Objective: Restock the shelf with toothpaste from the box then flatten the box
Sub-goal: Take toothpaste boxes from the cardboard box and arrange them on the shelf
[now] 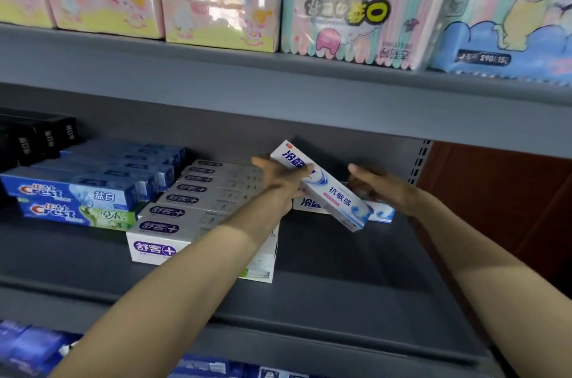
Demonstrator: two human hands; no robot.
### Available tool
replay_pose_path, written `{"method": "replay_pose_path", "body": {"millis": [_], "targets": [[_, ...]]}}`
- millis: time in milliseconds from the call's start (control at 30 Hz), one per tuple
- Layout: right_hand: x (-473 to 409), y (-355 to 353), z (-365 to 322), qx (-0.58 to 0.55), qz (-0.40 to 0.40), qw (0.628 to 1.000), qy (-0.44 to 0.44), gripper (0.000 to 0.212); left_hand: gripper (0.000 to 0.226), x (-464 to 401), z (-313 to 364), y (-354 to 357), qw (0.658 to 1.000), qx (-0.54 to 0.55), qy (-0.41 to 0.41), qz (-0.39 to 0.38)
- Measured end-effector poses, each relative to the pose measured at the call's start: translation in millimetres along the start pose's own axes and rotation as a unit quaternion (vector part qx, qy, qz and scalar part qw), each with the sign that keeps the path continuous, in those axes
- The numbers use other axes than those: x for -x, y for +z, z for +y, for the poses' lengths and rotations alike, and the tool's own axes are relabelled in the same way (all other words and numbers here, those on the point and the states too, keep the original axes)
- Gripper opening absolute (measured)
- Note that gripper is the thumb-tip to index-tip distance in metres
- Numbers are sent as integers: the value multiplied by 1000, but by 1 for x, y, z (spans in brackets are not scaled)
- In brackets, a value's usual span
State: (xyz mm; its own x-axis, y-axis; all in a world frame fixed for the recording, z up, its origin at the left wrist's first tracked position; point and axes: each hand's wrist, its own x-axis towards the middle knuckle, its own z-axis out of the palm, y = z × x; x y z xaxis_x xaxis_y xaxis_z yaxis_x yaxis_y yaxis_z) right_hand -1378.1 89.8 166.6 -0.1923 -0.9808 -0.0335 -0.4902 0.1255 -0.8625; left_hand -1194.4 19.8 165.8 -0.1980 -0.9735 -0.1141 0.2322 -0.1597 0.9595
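**Operator:** While I scan from the left, I note the Crest cartons (pixel 74 195), then the white stacked cartons (pixel 198 207), all lying flat on the grey shelf (pixel 356 269). My left hand (pixel 280 178) grips the toothpaste carton (pixel 325 188) near its upper end, thumb over the top face, fingers hidden underneath. The carton is tilted, lower end toward me, above a matching carton (pixel 309 203) already on the shelf.

**Supervisor:** Right hand?

**Operator:** My right hand (pixel 376 188) is spread, fingers relaxed, just beside the carton's right edge, holding nothing.

**Supervisor:** Handling characteristics?

**Operator:** I judge it light, stiff along its length, glossy and therefore slippery; thin card faces may dent. Recommended hold: long edges near mid-length, moderate pressure. The supply box is not in view.
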Motion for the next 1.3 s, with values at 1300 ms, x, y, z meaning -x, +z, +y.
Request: {"method": "replay_pose_path", "body": {"millis": [1300], "targets": [[18, 40, 3, 386, 60, 919, -58, 47, 36, 21, -2, -4, 603, -735, 291, -110]]}}
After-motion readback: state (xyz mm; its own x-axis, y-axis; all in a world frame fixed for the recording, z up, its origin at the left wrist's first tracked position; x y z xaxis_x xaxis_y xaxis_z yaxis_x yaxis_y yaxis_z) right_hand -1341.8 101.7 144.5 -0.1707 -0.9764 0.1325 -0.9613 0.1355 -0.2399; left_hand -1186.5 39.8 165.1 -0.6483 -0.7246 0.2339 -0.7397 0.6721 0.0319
